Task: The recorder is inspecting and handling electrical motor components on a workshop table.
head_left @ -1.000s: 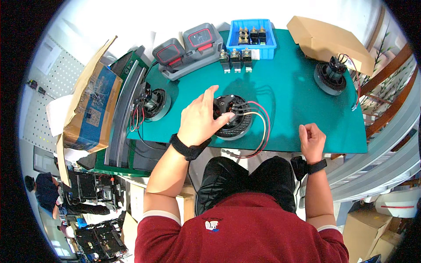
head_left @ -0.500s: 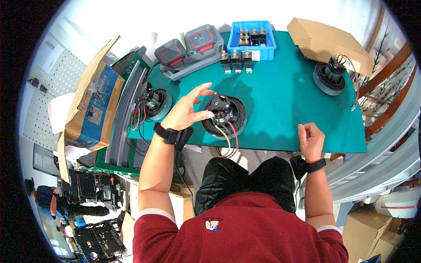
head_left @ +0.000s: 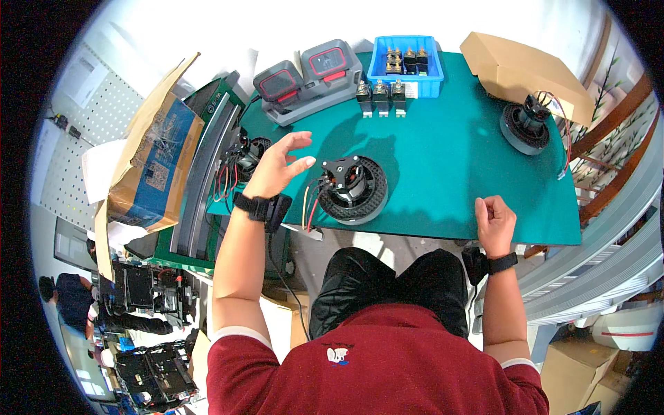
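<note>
**By the mat's front edge, a black motor sits just right of the spread left hand**

On the green tabletop mat [head_left: 443, 173], close to its front edge and almost straight ahead of the seated person, lies a black, round, wheel-shaped motor with a three-armed bracket on top [head_left: 353, 195]. Its disc has no long axis; the bracket stands uppermost, and thin tan and red wires [head_left: 312, 209] trail from its left side toward the mat's edge.

The left hand [head_left: 280, 166] is clearly the nearer one. From its grip the motor lies to the right and slightly toward the body, with the thumb tip just beside the bracket; no contact shows. Its forearm rises from the lower left, palm turned toward the motor, thumb and fingers wide apart around nothing.

The right hand [head_left: 496, 223] is well apart at the mat's front right, fingers curled inward; whether they enclose anything cannot be told.

Farther out, a second black motor [head_left: 254, 153] sits behind the left hand and a third black motor [head_left: 526, 129] at the far right. Three black blocks with brass terminals [head_left: 381, 100] stand before a blue plastic bin [head_left: 387, 84], beside a grey two-bay dock with red trim [head_left: 325, 90].
</note>
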A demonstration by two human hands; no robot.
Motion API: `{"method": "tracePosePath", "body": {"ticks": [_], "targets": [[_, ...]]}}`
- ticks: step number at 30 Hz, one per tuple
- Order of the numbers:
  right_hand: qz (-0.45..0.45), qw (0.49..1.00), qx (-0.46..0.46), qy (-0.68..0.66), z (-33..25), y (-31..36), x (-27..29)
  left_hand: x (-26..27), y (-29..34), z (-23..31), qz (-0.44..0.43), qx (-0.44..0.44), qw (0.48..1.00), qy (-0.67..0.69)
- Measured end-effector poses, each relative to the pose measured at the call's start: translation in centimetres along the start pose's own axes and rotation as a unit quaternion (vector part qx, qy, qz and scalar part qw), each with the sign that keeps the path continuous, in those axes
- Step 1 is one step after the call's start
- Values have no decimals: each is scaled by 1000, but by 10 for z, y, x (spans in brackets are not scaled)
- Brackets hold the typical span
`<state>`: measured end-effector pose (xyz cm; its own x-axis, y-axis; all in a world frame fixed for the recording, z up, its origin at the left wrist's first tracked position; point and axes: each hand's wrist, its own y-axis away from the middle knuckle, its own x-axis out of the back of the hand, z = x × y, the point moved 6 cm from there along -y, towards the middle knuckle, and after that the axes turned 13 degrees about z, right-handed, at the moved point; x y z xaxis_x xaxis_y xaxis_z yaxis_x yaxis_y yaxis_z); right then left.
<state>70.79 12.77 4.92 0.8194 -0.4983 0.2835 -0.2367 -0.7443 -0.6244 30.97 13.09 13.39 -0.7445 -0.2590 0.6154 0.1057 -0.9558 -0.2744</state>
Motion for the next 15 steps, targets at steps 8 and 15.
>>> {"method": "tracePosePath", "body": {"ticks": [8, 15], "targets": [[-6, 1000, -1, 8, 1, 2, 0, -20, 44, 72, 114, -173, 926, -317], [-5, 1000, 10, 14, -2, 0, -1, -29, 44, 81, 124, -156, 910, -364]]}}
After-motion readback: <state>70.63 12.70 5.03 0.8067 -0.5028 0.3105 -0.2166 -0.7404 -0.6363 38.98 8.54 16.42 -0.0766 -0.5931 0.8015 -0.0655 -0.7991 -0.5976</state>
